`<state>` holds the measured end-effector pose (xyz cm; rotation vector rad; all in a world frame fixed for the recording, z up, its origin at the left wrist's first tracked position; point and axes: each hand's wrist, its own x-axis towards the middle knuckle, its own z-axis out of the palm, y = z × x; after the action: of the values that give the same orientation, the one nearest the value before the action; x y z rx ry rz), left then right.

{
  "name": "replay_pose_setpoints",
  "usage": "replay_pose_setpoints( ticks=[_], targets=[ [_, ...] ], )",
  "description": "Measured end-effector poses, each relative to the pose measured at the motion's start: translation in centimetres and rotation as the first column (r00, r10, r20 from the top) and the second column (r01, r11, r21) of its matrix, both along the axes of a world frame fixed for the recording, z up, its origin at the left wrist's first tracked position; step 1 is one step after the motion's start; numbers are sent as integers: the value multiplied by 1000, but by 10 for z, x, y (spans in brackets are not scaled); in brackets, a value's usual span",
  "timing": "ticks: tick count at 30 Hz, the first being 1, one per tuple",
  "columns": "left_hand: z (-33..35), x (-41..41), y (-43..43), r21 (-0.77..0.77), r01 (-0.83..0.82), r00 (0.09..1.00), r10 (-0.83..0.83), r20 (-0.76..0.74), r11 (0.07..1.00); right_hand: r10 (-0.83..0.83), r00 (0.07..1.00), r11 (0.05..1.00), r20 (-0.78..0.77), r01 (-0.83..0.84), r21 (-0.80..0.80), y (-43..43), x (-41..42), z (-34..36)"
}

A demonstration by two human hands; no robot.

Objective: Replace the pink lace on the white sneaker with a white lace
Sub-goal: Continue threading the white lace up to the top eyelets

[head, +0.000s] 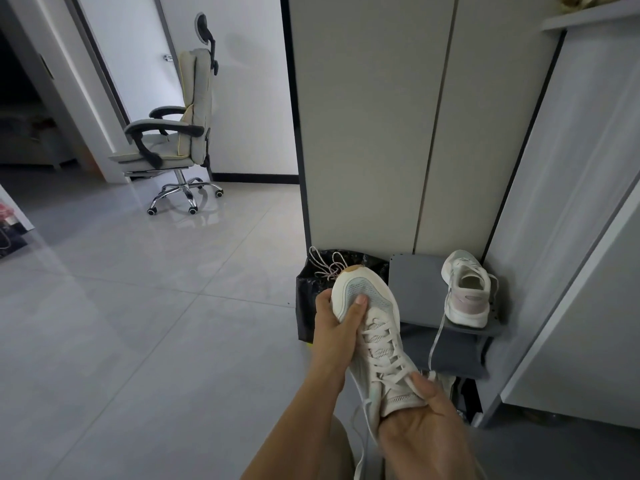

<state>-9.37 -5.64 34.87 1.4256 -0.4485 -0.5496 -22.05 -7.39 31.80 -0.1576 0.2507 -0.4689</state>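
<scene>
Holding the white mesh sneaker (372, 299) in the air, toe pointing away, the left hand (334, 329) is gripping its toe. The nearer right hand (424, 424) is gripping the heel, thumb pressing the flat white lace (382, 365) by the top holes.

A single wide-angle view comes from a camera worn on the person's head, facing forward and tilted down. Both bare forearms enter from the bottom edge, and the left hand (334, 327) and right hand (420, 420), gripping the white sneaker (375, 327) between them, sit close to the lens, low and right of centre. Straight ahead, just beyond the hands, the tall cabinet (374, 133) fills the upper right and leans with the lens's curve, while the tiled floor (138, 323) spreads wide to the left, reaching an office chair (176, 133) well away near a doorway.
</scene>
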Motion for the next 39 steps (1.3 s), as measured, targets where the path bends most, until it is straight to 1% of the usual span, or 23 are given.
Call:
replay_pose_setpoints(
  ticks=[2, 4, 6, 8, 9, 11, 12, 13, 15, 16, 18, 19, 20, 21, 22, 23, 24, 25, 27, 30, 33, 35, 39],
  targets=[
    [1, 0, 0, 9, 14, 1000, -14, -2, 1000, -2, 1000, 1000, -26, 2, -9, -1, -1, 2],
    [2, -1, 1, 7, 13, 1000, -13, -17, 1000, 2, 1000, 1000, -3, -3, -19, 1, 0, 8],
    [1, -2, 2, 13, -5, 1000, 5, -4, 1000, 17, 1000, 1000, 4, -17, -8, -3, 1, -1],
    [0, -3, 1, 31, -22, 999, 20, 37, 999, 82, 990, 996, 113, -79, -33, 2, 3, 10],
    [-1, -2, 0, 49, -33, 998, 30, 61, 998, 83, 986, 997, 147, -82, -15, 3, 3, 12],
    [-4, 0, -2, 100, -57, 993, 46, 104, 993, 9, 999, 997, 35, -11, 70, 0, 2, -3],
    [-5, 2, -4, 116, -47, 994, 34, 106, 992, -28, 999, 996, 28, 26, 81, 2, -1, -4],
    [-6, 4, -5, 128, -19, 996, 8, 87, 992, -43, 996, 998, 83, 39, 52, 5, -4, 2],
    [-3, 6, -5, 146, 21, 998, -30, 62, 989, -44, 991, 998, 127, 48, -29, 6, -4, 8],
    [-1, 6, -3, 158, -4, 994, -14, 111, 987, -37, 995, 996, 96, 44, -73, 6, -5, 4],
    [4, 4, 5, 152, -92, 957, 45, 288, 984, -52, 998, 982, -24, 47, -184, 15, -1, 20],
    [6, 0, 10, 130, -100, 928, 46, 370, 986, -128, 987, 983, -97, 113, -142, 17, -3, 14],
    [8, -7, 15, 125, -75, 895, 11, 445, 989, -109, 994, 991, -11, 108, -75, 16, -6, 12],
    [8, -14, 19, 156, -29, 852, -57, 520, 987, -125, 992, 988, 13, 125, -87, 18, -3, 12],
    [7, -22, 21, 214, 10, 808, -133, 573, 977, -63, 996, 994, 59, 68, -84, 9, 1, 9],
    [1, -26, 21, 261, 36, 781, -190, 595, 965, -77, 997, 987, 2, 77, -138, 9, 0, 1],
    [-4, -28, 20, 274, 59, 777, -217, 591, 960, -99, 995, 985, 34, 103, -139, 10, -2, 0],
    [-8, -28, 18, 255, 78, 793, -216, 570, 964, -104, 993, 986, 47, 109, -127, 10, -4, 2],
    [-7, -27, 13, 211, 86, 833, -187, 521, 974, -104, 994, 987, -30, 99, -125, 8, -3, 1],
    [-1, -19, 8, 170, 74, 875, -146, 462, 983, -109, 993, 986, -50, 102, -128, 8, -4, 3],
    [0, -9, 3, 188, 114, 864, -191, 467, 976, -142, 988, 982, -62, 132, -135, 10, -6, 5],
    [-2, -8, 1, 206, 124, 876, -204, 437, 971, -167, 982, 980, -88, 156, -121, 10, -5, 5],
    [-8, -11, 0, 190, 91, 878, -169, 447, 978, -140, 978, 986, -156, 123, -116, 11, -10, 8]
  ],
)
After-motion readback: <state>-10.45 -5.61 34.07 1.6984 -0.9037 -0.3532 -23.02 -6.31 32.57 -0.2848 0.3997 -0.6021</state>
